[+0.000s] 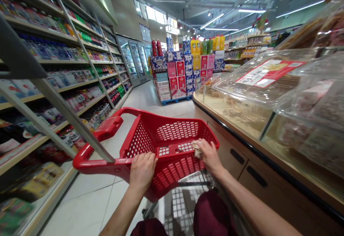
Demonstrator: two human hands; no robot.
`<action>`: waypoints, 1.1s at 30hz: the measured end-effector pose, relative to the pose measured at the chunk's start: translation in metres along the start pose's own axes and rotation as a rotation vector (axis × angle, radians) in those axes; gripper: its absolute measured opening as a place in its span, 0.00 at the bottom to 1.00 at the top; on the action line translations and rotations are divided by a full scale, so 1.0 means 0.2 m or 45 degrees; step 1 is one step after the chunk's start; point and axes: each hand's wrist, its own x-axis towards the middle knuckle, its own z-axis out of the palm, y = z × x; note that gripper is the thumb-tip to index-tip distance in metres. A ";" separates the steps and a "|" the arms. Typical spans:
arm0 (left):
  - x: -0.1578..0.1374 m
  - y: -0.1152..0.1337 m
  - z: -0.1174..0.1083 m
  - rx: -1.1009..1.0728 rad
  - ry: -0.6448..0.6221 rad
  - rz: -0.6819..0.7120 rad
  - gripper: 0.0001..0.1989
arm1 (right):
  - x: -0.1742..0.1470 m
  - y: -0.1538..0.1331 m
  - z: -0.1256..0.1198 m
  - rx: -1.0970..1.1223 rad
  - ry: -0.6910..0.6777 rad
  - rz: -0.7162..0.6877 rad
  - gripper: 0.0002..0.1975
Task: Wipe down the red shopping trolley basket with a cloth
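Observation:
A red plastic shopping cart basket [172,177] with slotted sides stands in front of me, and nothing shows inside it. My left hand [142,169] is closed over the near rim, knuckles up. Toward the basket's right end, my right hand [209,154] presses a crumpled off-white cloth [197,148] against the near rim. Part of the cloth is hidden under the fingers. A red handle piece [109,128] is set in the cart's looped left end. Rising from that end, a grey metal bar [72,118] slants up to the left.
Drink shelves [88,62] line the left side. Close on the right is a display counter [228,121] holding clear plastic food boxes [258,76]. Stacked cartons [177,75] with bottles on top stand ahead on a blue pallet [174,101]. Glass-door coolers [134,58] are behind.

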 end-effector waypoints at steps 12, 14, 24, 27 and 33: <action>0.01 0.00 0.01 0.028 0.025 -0.010 0.11 | 0.02 -0.04 -0.02 -0.105 -0.015 0.020 0.25; 0.01 0.01 0.01 0.035 0.029 -0.006 0.11 | 0.02 0.04 -0.04 -0.182 0.050 0.244 0.24; 0.01 0.01 0.03 0.038 0.097 0.007 0.11 | 0.02 -0.05 0.00 -0.089 0.034 0.003 0.26; 0.01 0.01 0.04 0.043 0.096 0.004 0.11 | 0.01 0.05 -0.02 -0.161 0.121 0.279 0.24; 0.03 0.02 0.02 0.062 0.088 -0.006 0.11 | 0.03 -0.27 0.11 -0.020 0.041 -0.128 0.27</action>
